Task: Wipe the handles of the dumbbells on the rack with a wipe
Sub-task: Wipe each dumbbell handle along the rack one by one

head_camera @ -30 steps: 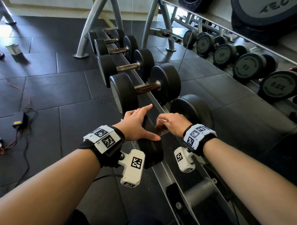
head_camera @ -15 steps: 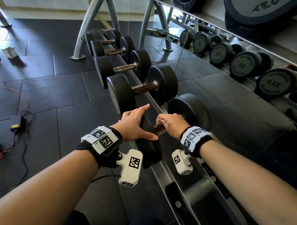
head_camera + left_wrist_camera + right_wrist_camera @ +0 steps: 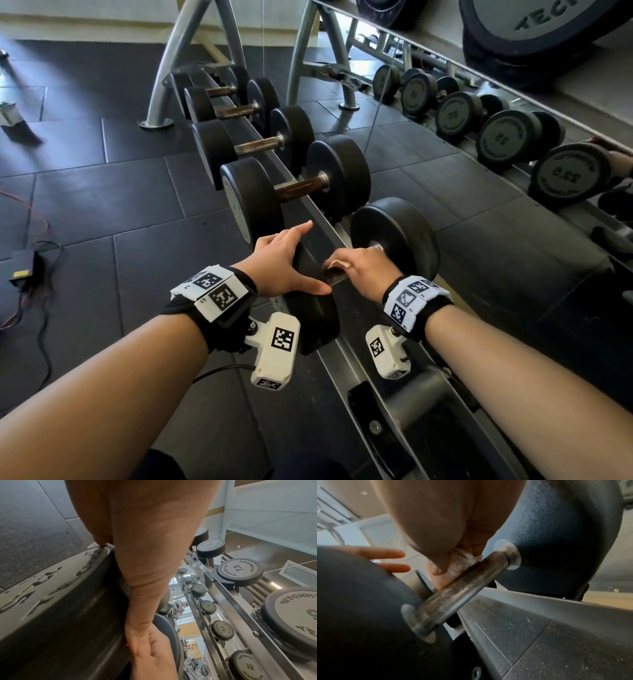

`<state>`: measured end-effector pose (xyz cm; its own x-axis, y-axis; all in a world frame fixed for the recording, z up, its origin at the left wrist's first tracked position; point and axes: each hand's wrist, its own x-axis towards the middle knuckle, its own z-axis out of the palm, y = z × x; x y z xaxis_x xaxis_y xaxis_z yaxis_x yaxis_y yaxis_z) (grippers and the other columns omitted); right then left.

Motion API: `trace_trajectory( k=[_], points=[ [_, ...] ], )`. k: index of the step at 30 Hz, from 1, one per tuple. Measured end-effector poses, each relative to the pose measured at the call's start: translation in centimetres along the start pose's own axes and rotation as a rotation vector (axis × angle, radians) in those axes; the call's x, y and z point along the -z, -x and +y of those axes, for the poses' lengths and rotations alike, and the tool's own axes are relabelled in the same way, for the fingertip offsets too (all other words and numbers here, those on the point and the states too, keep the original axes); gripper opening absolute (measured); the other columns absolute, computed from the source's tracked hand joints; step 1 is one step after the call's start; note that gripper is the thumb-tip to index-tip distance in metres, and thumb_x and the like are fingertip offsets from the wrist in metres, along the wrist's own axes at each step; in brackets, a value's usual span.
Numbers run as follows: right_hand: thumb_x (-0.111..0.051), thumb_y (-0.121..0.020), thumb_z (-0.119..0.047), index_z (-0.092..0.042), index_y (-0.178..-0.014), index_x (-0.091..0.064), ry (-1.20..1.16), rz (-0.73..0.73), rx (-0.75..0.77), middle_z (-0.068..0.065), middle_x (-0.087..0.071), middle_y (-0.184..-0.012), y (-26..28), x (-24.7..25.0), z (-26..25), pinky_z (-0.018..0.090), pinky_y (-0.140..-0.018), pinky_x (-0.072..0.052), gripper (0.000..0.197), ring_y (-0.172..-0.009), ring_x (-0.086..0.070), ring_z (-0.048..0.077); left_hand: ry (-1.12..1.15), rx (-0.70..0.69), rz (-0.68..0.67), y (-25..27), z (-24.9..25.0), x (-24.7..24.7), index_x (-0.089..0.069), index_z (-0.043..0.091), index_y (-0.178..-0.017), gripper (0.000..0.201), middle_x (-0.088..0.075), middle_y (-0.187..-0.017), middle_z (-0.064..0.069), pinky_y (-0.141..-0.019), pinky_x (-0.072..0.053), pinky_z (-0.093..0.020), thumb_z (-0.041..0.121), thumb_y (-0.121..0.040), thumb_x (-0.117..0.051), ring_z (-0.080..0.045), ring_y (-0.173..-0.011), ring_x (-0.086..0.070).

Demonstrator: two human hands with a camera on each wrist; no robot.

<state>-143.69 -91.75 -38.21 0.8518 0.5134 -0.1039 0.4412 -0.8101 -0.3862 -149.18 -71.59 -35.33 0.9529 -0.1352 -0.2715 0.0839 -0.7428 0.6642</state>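
The nearest black dumbbell lies across the low rack rail. My right hand is curled over its steel handle, pressing a crumpled white wipe against it; a bit of the wipe shows past the knuckles in the head view. My left hand lies flat with straight fingers on the dumbbell's near weight head, the thumb pointing toward the right hand. The left wrist view shows that palm against the head's rim.
Several more dumbbells with rusty handles line the rail farther away. A mirror at the right reflects dumbbells. Grey rack legs stand behind. A black box with cables lies on the floor tiles at the left.
Both hands stay on the nearest dumbbell. The right hand has shifted slightly along the handle toward the far weight head. The left hand has not visibly moved.
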Motion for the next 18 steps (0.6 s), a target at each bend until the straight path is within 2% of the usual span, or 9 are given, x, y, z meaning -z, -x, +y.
trace_trajectory(
  k=[1, 3, 4, 6, 8, 9, 12, 15, 18],
  points=[
    [-0.047, -0.101, -0.015, -0.024, -0.116, -0.069, -0.107, -0.019, 0.011, -0.003, -0.071, -0.113, 0.3, 0.1, -0.1, 0.028, -0.095, -0.047, 0.028, -0.107, -0.063, 0.011, 0.001, 0.001, 0.0, 0.0, 0.0, 0.0, -0.004, 0.042, -0.153, 0.117, -0.019, -0.16, 0.007, -0.117, -0.016, -0.052, 0.051, -0.067, -0.082, -0.027, -0.147, -0.003],
    [-0.05, -0.102, -0.016, -0.019, -0.111, -0.072, -0.393, -0.06, -0.001, -0.007, -0.073, -0.104, 0.9, 0.6, -0.4, 0.013, -0.085, -0.047, 0.024, -0.095, -0.065, -0.005, 0.004, 0.0, 0.005, 0.1, 0.0, 0.1, -0.005, 0.042, -0.153, 0.116, -0.019, -0.16, 0.007, -0.117, -0.016, -0.051, 0.051, -0.067, -0.083, -0.027, -0.147, -0.003],
    [-0.051, -0.102, -0.019, -0.019, -0.107, -0.073, -0.497, -0.033, -0.027, -0.008, -0.074, -0.099, 1.4, 0.9, -0.5, 0.012, -0.079, -0.048, 0.022, -0.087, -0.066, -0.007, 0.001, -0.004, 0.008, 0.1, 0.0, 0.1, -0.005, 0.042, -0.153, 0.116, -0.019, -0.16, 0.007, -0.117, -0.016, -0.051, 0.051, -0.067, -0.083, -0.027, -0.147, -0.003],
    [-0.054, -0.099, -0.034, -0.032, -0.098, -0.074, -0.59, 0.127, -0.107, -0.006, -0.075, -0.092, 2.4, 1.4, -0.5, 0.018, -0.073, -0.05, 0.021, -0.08, -0.067, -0.002, -0.006, -0.011, 0.008, 0.2, 0.0, 0.1, -0.006, 0.041, -0.153, 0.116, -0.02, -0.16, 0.007, -0.118, -0.015, -0.051, 0.051, -0.067, -0.083, -0.027, -0.147, -0.004],
    [-0.058, -0.083, -0.056, -0.042, -0.089, -0.075, -0.698, 0.284, -0.215, -0.004, -0.074, -0.087, 3.5, 1.5, 0.0, 0.023, -0.074, -0.054, 0.023, -0.081, -0.068, 0.003, -0.009, -0.014, 0.002, 0.3, 0.2, 0.2, -0.006, 0.04, -0.154, 0.116, -0.022, -0.159, 0.006, -0.118, -0.014, -0.052, 0.051, -0.067, -0.083, -0.028, -0.147, -0.004],
    [-0.06, -0.076, -0.06, -0.042, -0.086, -0.076, -0.766, 0.361, -0.289, -0.005, -0.075, -0.082, 3.9, 1.3, 0.2, 0.026, -0.075, -0.057, 0.026, -0.083, -0.07, 0.006, -0.014, -0.017, 0.002, 0.4, 0.2, 0.3, -0.007, 0.039, -0.154, 0.115, -0.022, -0.159, 0.006, -0.118, -0.014, -0.053, 0.051, -0.067, -0.082, -0.028, -0.147, -0.004],
    [-0.059, -0.088, -0.045, -0.031, -0.079, -0.072, -0.75, 0.549, -0.541, -0.007, -0.075, -0.081, 5.1, 0.4, 0.6, 0.042, -0.078, -0.062, 0.02, -0.086, -0.073, 0.022, -0.037, -0.029, 0.005, 0.7, 0.3, 0.4, -0.008, 0.036, -0.155, 0.115, -0.021, -0.16, 0.005, -0.119, -0.014, -0.052, 0.053, -0.068, -0.081, -0.029, -0.148, -0.005],
    [-0.059, -0.084, -0.034, -0.018, -0.085, -0.073, -0.776, 0.566, -0.656, 0.007, -0.075, -0.088, 6.0, -0.8, 0.3, 0.052, -0.086, -0.058, 0.021, -0.089, -0.071, 0.034, -0.065, -0.062, 0.012, 1.1, 0.3, 0.4, -0.01, 0.034, -0.155, 0.113, -0.019, -0.16, 0.005, -0.119, -0.013, -0.051, 0.055, -0.069, -0.079, -0.03, -0.148, -0.005],
    [-0.051, -0.094, -0.017, -0.013, -0.1, -0.07, -0.74, 0.6, -0.754, 0.012, -0.072, -0.103, 6.4, -2.2, 0.0, 0.05, -0.089, -0.056, 0.02, -0.096, -0.067, 0.033, -0.092, -0.086, 0.017, 1.2, 0.2, 0.3, -0.013, 0.033, -0.155, 0.11, -0.019, -0.159, 0.006, -0.118, -0.015, -0.05, 0.059, -0.069, -0.077, -0.03, -0.147, -0.006]
  ],
)
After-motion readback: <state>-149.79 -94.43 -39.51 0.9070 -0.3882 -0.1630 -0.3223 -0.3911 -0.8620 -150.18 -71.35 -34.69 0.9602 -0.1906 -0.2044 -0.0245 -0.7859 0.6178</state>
